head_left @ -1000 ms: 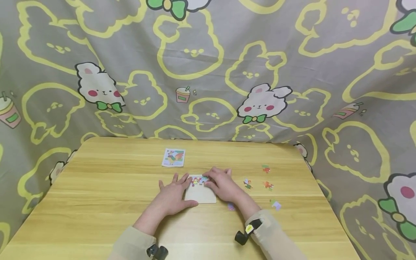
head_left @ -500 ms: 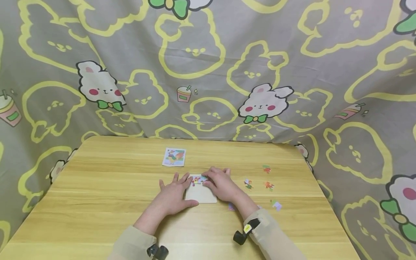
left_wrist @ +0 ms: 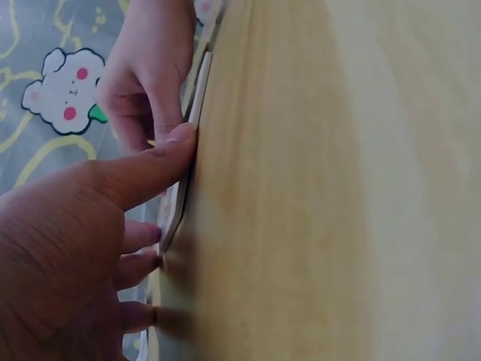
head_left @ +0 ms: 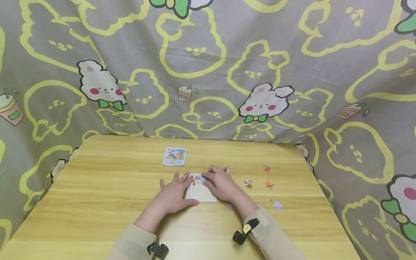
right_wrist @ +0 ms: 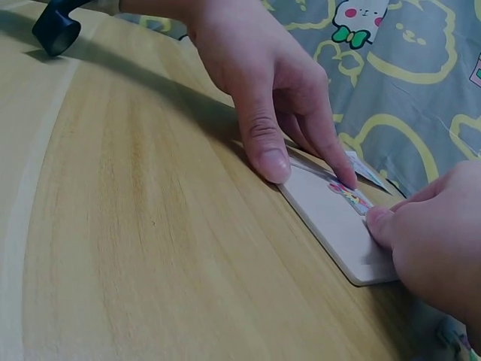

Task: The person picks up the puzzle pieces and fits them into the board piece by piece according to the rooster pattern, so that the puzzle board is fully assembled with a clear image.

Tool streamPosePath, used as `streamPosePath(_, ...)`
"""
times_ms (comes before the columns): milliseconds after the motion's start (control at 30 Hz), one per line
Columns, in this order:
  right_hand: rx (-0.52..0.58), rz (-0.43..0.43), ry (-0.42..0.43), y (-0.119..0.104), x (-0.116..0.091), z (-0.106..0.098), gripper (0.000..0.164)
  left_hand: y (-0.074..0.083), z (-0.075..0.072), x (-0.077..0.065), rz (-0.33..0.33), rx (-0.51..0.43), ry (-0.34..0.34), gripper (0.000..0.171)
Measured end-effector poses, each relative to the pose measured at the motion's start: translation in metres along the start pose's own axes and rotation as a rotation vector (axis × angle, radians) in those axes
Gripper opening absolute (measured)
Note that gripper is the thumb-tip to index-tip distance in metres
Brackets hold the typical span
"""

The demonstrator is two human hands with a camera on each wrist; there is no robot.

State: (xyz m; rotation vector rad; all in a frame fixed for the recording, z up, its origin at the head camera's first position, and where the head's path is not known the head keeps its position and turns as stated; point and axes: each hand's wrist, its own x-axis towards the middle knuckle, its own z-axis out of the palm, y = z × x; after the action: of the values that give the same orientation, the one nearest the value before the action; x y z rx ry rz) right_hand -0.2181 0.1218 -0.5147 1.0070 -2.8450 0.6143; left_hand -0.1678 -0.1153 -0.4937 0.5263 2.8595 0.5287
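Note:
A pale, flat puzzle board [head_left: 201, 195] lies on the wooden table, with a few joined, colourful jigsaw pieces [head_left: 196, 179] along its far edge. My left hand [head_left: 172, 196] is spread at the board's left side: in the right wrist view its thumb rests on the near corner of the board [right_wrist: 338, 237] and a fingertip touches the pieces [right_wrist: 350, 197]. Over the far right part, my right hand [head_left: 223, 185] has thumb and forefinger bent together at a jigsaw piece [head_left: 203, 178], mostly covered by the fingers. The left wrist view catches the board [left_wrist: 201, 86] edge-on.
Beyond the board lies a square picture card [head_left: 174, 156] showing a rooster. Several loose jigsaw pieces [head_left: 269, 185] are scattered to the right, some partly behind my right forearm. A patterned grey curtain [head_left: 208, 119] hangs behind the table [head_left: 97, 187].
The jigsaw pieces have slid up against the board's far edge and sit closer together. Both hands have barely moved; the whole view has shifted slightly.

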Motion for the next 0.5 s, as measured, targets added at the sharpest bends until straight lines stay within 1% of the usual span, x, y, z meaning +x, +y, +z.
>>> streamPosePath(267, 0.021, -0.016, 0.023, 0.002, 0.0, 0.0, 0.038, 0.005, -0.006, 0.0, -0.002, 0.047, -0.008, 0.096)
streamPosePath(400, 0.023, -0.019, 0.026, 0.003, -0.001, 0.002, 0.038, 0.01, -0.008, 0.002, 0.028, 0.074, -0.005, 0.095)
streamPosePath(500, 0.035, -0.02, 0.021, 0.004, -0.001, 0.002, 0.039, 0.013, -0.007, 0.005, 0.051, 0.091, -0.018, 0.093)
